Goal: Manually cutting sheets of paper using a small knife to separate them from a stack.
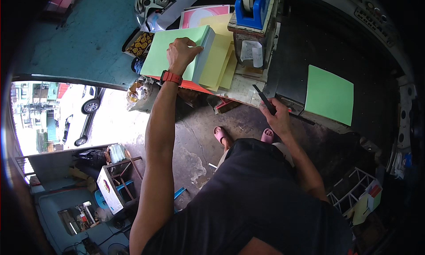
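Observation:
My left hand [182,53], wearing a red-strapped watch [172,77] at the wrist, rests on a thick stack of light green paper [162,49]. Its thumb and forefinger pinch at the stack's right edge, where bluish-white sheet edges [204,57] show. Yellow sheets [215,60] lie fanned out beside the stack, partly beneath it. Lower right, my right hand [278,115] grips a slim black utility knife [267,101], its tip pointing up and left over the worktable's front edge. To the right of that hand, another green paper pile [328,95] lies on a dark machine bed [298,49].
A blue tape dispenser [252,14] stands on a wooden box [232,26] behind the yellow sheets. A stuffed plastic bag [142,94] hangs below the table's left end. On the floor behind are a white-topped stool-like frame [109,188] and a wire rack [352,185].

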`<state>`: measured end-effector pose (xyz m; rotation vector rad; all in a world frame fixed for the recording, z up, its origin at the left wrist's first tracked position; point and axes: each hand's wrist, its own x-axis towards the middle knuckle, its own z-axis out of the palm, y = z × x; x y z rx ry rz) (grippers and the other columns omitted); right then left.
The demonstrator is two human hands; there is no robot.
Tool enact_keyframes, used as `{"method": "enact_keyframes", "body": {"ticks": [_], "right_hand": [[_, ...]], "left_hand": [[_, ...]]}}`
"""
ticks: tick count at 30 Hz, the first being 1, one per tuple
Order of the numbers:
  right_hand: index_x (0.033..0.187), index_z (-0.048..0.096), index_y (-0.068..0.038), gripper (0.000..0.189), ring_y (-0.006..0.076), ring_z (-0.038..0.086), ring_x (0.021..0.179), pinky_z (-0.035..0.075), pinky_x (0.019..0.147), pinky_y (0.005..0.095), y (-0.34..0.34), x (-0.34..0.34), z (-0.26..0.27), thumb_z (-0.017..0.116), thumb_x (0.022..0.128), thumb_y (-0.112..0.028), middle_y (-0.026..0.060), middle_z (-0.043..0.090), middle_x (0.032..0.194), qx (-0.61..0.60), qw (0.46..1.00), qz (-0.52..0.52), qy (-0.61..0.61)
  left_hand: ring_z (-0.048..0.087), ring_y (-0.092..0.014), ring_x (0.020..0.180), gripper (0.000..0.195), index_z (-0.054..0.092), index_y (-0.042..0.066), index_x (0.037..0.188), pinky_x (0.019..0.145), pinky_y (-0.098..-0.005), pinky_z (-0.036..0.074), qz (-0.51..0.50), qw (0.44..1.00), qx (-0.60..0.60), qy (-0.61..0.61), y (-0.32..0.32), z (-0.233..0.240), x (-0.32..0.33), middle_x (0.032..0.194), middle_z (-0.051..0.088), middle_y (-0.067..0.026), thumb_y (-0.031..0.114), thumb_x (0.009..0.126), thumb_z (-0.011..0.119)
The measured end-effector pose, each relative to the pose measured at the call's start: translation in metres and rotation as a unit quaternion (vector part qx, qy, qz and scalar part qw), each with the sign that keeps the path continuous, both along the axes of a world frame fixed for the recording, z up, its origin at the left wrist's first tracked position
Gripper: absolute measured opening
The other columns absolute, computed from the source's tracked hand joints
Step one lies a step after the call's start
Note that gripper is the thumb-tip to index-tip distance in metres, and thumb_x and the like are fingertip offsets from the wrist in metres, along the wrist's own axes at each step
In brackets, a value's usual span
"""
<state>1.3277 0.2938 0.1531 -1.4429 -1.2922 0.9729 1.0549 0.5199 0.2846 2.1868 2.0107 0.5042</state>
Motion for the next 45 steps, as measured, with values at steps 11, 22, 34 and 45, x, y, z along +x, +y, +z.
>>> {"method": "enact_keyframes", "body": {"ticks": [11,22,34,45], "right_hand": [[0.098,0.065,-0.001,0.025,0.0094,0.047,0.060,0.039,0.056,0.0281,0.015,-0.015,0.023,0.073,0.086,-0.022,0.0001,0.055,0.065,-0.010,0.998,0.054,0.009],[0.101,0.067,-0.004,0.019,0.0036,0.037,0.059,0.028,0.053,0.0232,0.049,-0.043,0.031,0.070,0.090,-0.018,-0.0081,0.045,0.066,-0.014,0.985,0.112,0.127],[0.113,0.057,-0.001,0.022,0.0086,0.052,0.056,0.038,0.047,0.0229,0.094,-0.069,0.045,0.051,0.101,-0.019,0.0048,0.061,0.074,-0.094,0.939,0.159,0.290],[0.104,0.059,0.005,0.027,0.0158,0.062,0.053,0.045,0.048,0.0289,0.156,-0.090,0.055,0.054,0.096,-0.020,0.0155,0.071,0.081,-0.114,0.955,0.163,0.220]], "left_hand": [[0.072,-0.031,0.078,0.037,0.078,0.009,0.089,0.075,-0.0404,0.056,0.007,1.000,-0.010,-0.009,0.001,-0.001,0.000,0.081,0.074,-0.0149,0.037,0.065,0.082],[0.068,-0.038,0.094,0.033,0.069,0.011,0.111,0.075,-0.0497,0.057,-0.155,0.980,0.122,0.036,-0.010,-0.005,0.008,0.129,0.058,-0.0192,0.021,0.080,0.064],[0.063,-0.039,0.098,0.043,0.066,0.014,0.116,0.076,-0.0507,0.055,-0.119,0.974,0.070,0.179,-0.016,0.018,0.003,0.125,0.049,-0.0168,0.033,0.078,0.074],[0.063,-0.039,0.101,0.064,0.062,0.016,0.117,0.078,-0.0500,0.055,-0.081,0.989,0.022,0.124,-0.017,0.001,0.007,0.120,0.053,-0.0160,0.038,0.063,0.088]]}}
